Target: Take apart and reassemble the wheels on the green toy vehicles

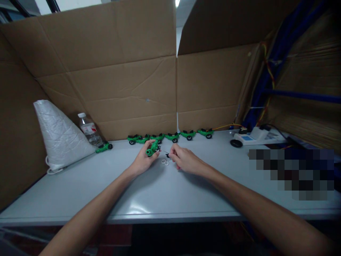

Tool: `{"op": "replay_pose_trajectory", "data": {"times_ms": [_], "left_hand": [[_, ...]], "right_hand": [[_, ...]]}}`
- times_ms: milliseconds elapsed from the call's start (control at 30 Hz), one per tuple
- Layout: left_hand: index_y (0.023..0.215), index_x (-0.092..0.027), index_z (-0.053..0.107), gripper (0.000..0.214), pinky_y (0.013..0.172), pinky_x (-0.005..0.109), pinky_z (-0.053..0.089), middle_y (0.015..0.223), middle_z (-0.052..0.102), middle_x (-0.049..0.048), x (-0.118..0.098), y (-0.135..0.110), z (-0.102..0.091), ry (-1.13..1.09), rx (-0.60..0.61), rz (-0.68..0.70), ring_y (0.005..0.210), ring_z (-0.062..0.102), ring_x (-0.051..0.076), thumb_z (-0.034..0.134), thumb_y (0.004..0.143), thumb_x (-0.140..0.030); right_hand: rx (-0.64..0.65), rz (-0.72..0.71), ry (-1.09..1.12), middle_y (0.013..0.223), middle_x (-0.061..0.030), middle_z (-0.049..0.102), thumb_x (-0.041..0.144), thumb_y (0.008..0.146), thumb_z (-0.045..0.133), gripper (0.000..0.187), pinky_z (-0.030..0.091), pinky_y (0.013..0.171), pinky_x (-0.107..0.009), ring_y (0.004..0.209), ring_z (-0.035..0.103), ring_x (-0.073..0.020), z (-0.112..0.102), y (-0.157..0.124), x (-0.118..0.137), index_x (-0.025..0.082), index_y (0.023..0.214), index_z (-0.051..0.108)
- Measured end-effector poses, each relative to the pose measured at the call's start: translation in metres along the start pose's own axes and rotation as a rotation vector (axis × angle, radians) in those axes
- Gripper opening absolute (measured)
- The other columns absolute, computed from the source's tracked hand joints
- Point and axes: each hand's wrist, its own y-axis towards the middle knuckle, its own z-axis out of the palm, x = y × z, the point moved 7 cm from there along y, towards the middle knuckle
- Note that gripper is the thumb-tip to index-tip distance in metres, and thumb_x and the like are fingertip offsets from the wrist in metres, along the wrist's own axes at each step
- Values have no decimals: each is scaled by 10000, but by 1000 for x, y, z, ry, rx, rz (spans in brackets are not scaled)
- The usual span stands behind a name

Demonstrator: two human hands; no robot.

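My left hand (142,161) is closed around a small green toy vehicle body (152,148), held just above the grey table (149,192). My right hand (183,159) pinches a small black piece (167,155) with a thin axle that points toward the green body. Two small white rings (165,162) lie on the table between my hands. A row of several finished green toy vehicles with black wheels (170,136) stands behind them along the cardboard wall.
A white woven bag (57,135) and a clear water bottle (89,131) stand at the back left, with another green toy (103,147) beside them. A white device with cables (253,137) sits at the back right. Cardboard panels (128,81) enclose the table.
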Motion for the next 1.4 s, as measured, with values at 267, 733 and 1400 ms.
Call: {"op": "replay_pose_trajectory", "data": {"times_ms": [267,733,1400], "left_hand": [[1323,-212,572,524,1017,354,464,1223,629,78,-2,-7,4,-75,36,-54,1077,608,218,772,863,-363],[1317,-209,553,549,920,338,487,1072,645,50,0,-9,10,-110,96,-39,973,611,211,779,867,-427],[1355,-201,518,530,975,376,475,1127,626,75,-4,-11,13,-49,121,-24,1018,600,226,733,912,-398]], "right_hand": [[-56,-87,-82,721,-8,655,290,1064,450,190,357,623,-276,656,602,-177,-1,3,0,221,969,599],[-41,-129,-34,810,16,715,203,969,559,81,379,668,-257,713,637,-175,-1,-2,8,243,1031,525],[-24,-102,-156,784,-25,679,253,1072,404,183,365,687,-279,719,618,-191,4,-2,4,223,952,539]]}}
